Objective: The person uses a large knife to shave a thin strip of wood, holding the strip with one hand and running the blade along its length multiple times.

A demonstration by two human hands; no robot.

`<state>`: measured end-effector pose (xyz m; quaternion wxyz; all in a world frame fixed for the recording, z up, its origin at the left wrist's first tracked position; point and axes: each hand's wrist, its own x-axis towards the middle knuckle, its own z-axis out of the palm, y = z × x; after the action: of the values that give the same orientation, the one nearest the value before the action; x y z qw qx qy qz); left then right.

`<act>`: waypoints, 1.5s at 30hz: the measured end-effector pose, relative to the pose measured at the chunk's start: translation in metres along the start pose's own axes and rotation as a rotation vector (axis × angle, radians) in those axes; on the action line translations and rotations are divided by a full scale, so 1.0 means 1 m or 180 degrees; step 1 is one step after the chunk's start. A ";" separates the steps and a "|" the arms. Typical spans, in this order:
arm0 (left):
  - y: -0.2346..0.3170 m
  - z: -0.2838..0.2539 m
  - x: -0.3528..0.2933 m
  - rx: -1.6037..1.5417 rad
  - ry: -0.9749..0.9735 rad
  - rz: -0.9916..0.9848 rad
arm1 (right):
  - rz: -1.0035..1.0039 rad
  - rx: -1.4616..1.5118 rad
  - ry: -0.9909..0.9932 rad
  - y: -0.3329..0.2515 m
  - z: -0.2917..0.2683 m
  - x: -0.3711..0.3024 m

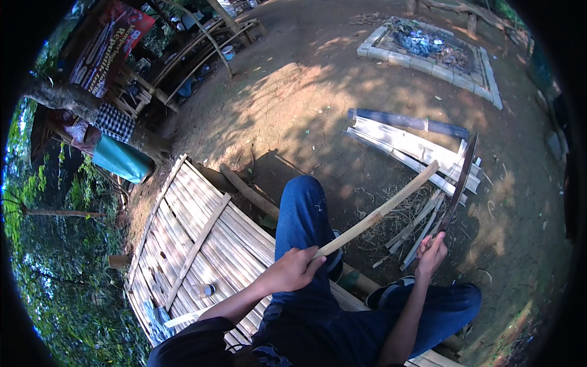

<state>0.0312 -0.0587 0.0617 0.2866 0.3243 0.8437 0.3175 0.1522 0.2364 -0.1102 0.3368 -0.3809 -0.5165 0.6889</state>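
Note:
My left hand [292, 270] is closed round a long pale bamboo strip [380, 212], held over my left thigh. The strip slants up to the right, and its rear end comes out beneath my left forearm. In my right hand [432, 253], above my right leg, is a machete [460, 183] with a long dark blade. That blade points up and away from me, just right of the strip's far end and apart from it. My right fingers wrap the handle, which is mostly hidden.
I sit on a bamboo-slat platform [183, 244] with a small jar [206, 290] on it. Split bamboo pieces [409, 147] lie on the ground ahead, beside shavings [391, 214]. A block-edged fire pit [452, 77] with ash is at the far right. A green cylinder [122, 160] stands left.

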 end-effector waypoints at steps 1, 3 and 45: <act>0.000 0.001 0.001 0.0051 -0.0019 -0.0020 | -0.0080 -0.0016 -0.0052 -0.002 -0.001 -0.002; 0.000 0.002 0.002 0.0150 -0.0056 -0.0056 | -0.0466 -0.0187 -0.0267 -0.005 0.001 -0.007; -0.009 -0.004 0.004 0.0542 -0.0056 -0.0145 | -0.0499 -0.2302 -0.0138 0.003 0.028 0.001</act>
<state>0.0223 -0.0621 0.0564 0.2725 0.3310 0.8723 0.2352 0.1275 0.2237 -0.1082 0.2211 -0.4199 -0.7613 0.4418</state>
